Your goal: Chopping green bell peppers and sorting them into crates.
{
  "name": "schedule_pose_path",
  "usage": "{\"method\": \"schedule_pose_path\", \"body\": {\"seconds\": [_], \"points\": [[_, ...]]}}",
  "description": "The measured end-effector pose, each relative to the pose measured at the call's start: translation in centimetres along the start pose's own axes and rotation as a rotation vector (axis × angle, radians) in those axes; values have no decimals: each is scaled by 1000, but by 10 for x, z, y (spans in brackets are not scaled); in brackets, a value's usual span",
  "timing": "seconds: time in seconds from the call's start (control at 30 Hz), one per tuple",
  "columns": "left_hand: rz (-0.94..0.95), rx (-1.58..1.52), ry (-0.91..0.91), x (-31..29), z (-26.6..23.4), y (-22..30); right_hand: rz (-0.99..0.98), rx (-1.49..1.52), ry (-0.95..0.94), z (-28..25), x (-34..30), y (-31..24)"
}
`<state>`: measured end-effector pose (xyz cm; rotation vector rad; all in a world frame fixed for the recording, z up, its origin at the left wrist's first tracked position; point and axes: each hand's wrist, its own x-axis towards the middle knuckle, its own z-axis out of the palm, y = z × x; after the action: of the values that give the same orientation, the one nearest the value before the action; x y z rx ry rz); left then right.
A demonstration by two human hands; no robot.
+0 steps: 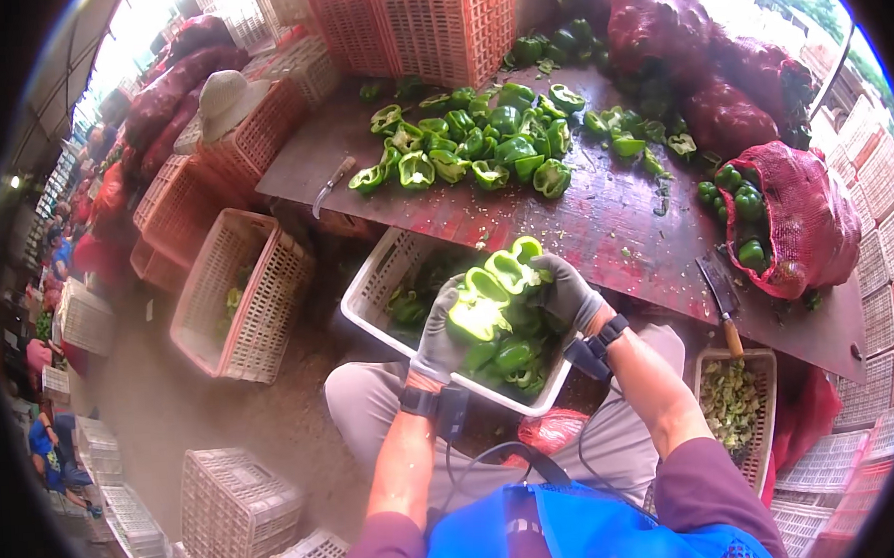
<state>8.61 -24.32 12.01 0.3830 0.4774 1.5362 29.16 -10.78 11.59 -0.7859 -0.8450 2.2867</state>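
Note:
Cut green bell pepper halves [483, 299], pale insides up, are held between my two grey-gloved hands. My left hand [437, 334] is closed round their left side, and my right hand [569, 292] grips the right side. Both hands are over a white plastic crate [492, 402] between my knees, which has green pepper pieces [515, 356] in it. Just beyond, a heap of halved green peppers [491, 142] covers the far part of the reddish-brown table [604, 212]. My fingertips are partly hidden by the peppers.
A small curved knife [333, 184] lies at the table's left edge. On the right, a wooden-handled cleaver [723, 307] overhangs the near edge beside a red mesh sack [803, 214] of peppers. A basket of trimmings [737, 406] stands below. Crates [243, 298] stand at left.

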Motion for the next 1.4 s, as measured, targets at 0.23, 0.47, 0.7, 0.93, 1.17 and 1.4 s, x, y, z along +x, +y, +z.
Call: {"method": "schedule_pose_path", "body": {"seconds": [0.23, 0.47, 0.7, 0.93, 1.17, 1.4], "points": [[85, 712, 101, -38, -1, 50, -457, -799, 336, 32, 28, 3], [-53, 144, 207, -58, -34, 70, -460, -1067, 227, 79, 23, 2], [-275, -126, 118, -50, -21, 25, -1189, -1755, -525, 105, -68, -1], [-223, -122, 111, -49, 2, 7, -1226, -1652, -297, 97, -63, 17], [27, 107, 160, -42, -8, 3, -1052, -1292, -5, 91, -27, 67], [-29, 246, 151, -31, -39, -2, -531, -964, 107, 93, -10, 53]]}}
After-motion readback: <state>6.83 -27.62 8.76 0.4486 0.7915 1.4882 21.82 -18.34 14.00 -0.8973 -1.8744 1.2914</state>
